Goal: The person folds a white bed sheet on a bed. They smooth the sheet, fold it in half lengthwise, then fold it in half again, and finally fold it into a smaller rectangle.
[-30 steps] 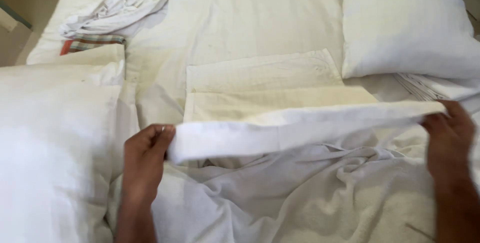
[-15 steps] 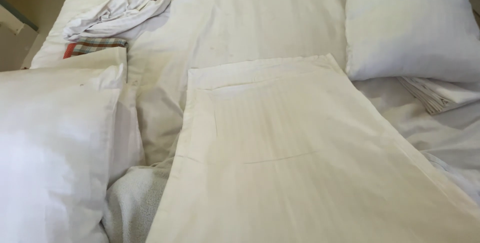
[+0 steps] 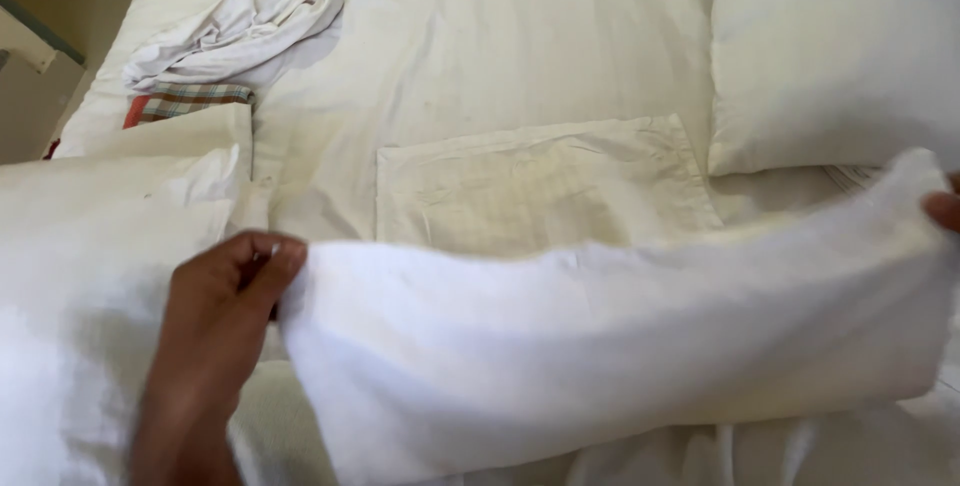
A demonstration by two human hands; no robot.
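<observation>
A: Held up across the near part of the bed (image 3: 520, 56)?

B: A white pillowcase (image 3: 610, 346), stretched sideways between the two hands, folded over at the top edge, sagging a little in the middle, blurred along the upper rim.

A: Left hand (image 3: 215, 336)?

B: Clenched on the left end of the pillowcase, fingers (image 3: 265, 266) curled over the corner, cloth pinched against the palm.

A: Right hand (image 3: 943, 208)?

B: Barely in view at the right edge, only a fingertip or two showing, pressed against the far end of the pillowcase. Grasping it by the look of the taut cloth, though most of the grip hidden behind the fabric and cut off by the frame.

A: Behind the pillowcase?

B: A flat, cream folded cloth (image 3: 540, 186) lying on the bed sheet, lower edge covered by the raised pillowcase.

A: To the sides?

B: A large white pillow (image 3: 830, 46) at the upper right, just beside the folded cloth. Another white pillow (image 3: 90, 276) at the left, close against the left hand.

A: Farther up?

B: A crumpled white garment (image 3: 240, 31) near the top left of the bed, resting partly on a checked cloth (image 3: 185, 104) in red and green, well apart from both hands.
</observation>
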